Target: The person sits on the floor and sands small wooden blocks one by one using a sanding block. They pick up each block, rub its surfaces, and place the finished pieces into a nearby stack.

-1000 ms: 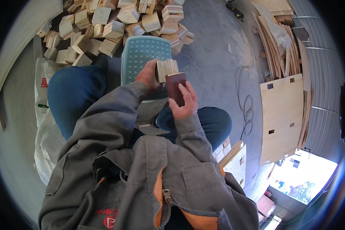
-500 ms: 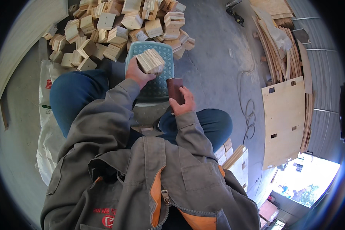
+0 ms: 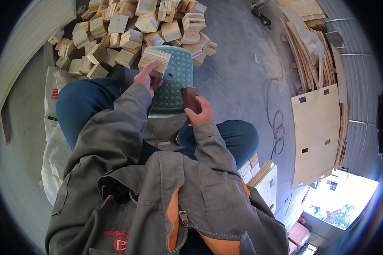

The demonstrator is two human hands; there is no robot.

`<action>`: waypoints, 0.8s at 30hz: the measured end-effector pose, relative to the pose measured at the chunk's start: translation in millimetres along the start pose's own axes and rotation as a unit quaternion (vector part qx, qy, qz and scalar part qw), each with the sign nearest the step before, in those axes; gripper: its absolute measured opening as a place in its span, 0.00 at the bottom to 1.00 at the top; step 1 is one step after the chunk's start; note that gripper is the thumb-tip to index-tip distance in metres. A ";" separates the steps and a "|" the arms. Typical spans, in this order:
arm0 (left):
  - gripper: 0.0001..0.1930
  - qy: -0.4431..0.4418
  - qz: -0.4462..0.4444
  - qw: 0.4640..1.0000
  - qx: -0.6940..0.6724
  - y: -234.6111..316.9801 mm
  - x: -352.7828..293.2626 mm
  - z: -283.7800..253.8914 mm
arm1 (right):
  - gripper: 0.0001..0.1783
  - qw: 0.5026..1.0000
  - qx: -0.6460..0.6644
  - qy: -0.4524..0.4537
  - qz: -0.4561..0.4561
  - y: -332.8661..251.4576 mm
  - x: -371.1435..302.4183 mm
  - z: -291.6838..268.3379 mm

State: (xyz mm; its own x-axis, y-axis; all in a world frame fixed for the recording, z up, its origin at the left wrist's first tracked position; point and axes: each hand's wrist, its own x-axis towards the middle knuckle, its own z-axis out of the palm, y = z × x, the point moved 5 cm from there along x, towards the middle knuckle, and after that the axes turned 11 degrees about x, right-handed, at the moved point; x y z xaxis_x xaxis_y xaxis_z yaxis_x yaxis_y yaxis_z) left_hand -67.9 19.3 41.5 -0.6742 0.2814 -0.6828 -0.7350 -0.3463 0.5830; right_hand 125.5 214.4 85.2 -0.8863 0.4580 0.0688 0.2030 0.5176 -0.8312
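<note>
My left hand [image 3: 147,79] grips a pale plywood block [image 3: 156,59] with striped layered edges, held over the left part of a blue-green plastic stool [image 3: 178,72]. Its fingers wrap round the block's near side. In my right hand [image 3: 201,111] is a reddish-brown sanding block [image 3: 190,98], held upright by the stool's near right corner. Thumb and fingers close on its lower end. The two blocks are apart. Bare studded stool top shows between them, with a round hole near its middle.
A heap of similar plywood blocks [image 3: 132,39] lies beyond the stool. White sacks [image 3: 55,127] are at the left. A cable [image 3: 278,131] coils on the floor to the right, near leaning plywood sheets [image 3: 315,136]. More cut wood [image 3: 264,180] stands by my right side.
My left hand has moved left and turned the plywood block, so another face shows. The sanding block in my right hand has shifted slightly left and tilted.
</note>
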 end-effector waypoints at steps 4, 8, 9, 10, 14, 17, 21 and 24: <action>0.24 0.001 0.001 1.000 0.019 -1.5 -1.4 4.7 | 0.39 1.000 -0.011 -0.010 -0.009 2.6 0.4 3.7; 0.24 -0.017 0.001 0.999 0.045 -3.9 -2.1 7.5 | 0.38 1.000 -0.020 -0.004 -0.016 -7.0 0.9 4.8; 0.24 -0.024 0.000 0.998 0.051 -5.1 -3.4 9.0 | 0.38 1.000 -0.019 -0.003 -0.024 -9.0 2.3 6.5; 0.23 -0.036 0.001 0.998 0.050 -5.0 -4.7 11.4 | 0.38 0.999 -0.018 0.001 -0.034 -10.5 4.6 8.3; 0.25 -0.056 -0.018 0.996 0.065 -7.4 -0.2 7.1 | 0.40 0.999 -0.026 -0.019 -0.040 -3.9 7.0 23.0; 0.25 -0.040 -0.022 0.993 0.105 -4.9 -3.2 7.0 | 0.40 0.998 -0.053 -0.028 -0.030 -2.7 7.5 30.0; 0.21 -0.030 -0.006 0.992 0.125 -4.1 -13.9 10.7 | 0.40 0.998 -0.046 -0.007 -0.041 -14.8 9.3 26.4; 0.23 -0.037 0.003 0.992 0.124 -3.2 -19.3 16.6 | 0.39 0.997 -0.052 0.007 -0.065 -22.9 14.4 25.0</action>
State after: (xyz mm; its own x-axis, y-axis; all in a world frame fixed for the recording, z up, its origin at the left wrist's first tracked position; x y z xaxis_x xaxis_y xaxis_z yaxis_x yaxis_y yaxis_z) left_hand -53.7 29.9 60.1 -0.6757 0.3482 -0.6498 -0.7196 -0.1201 0.6839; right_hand 97.7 191.1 91.4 -0.9020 0.3923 0.1802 0.1296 0.6443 -0.7537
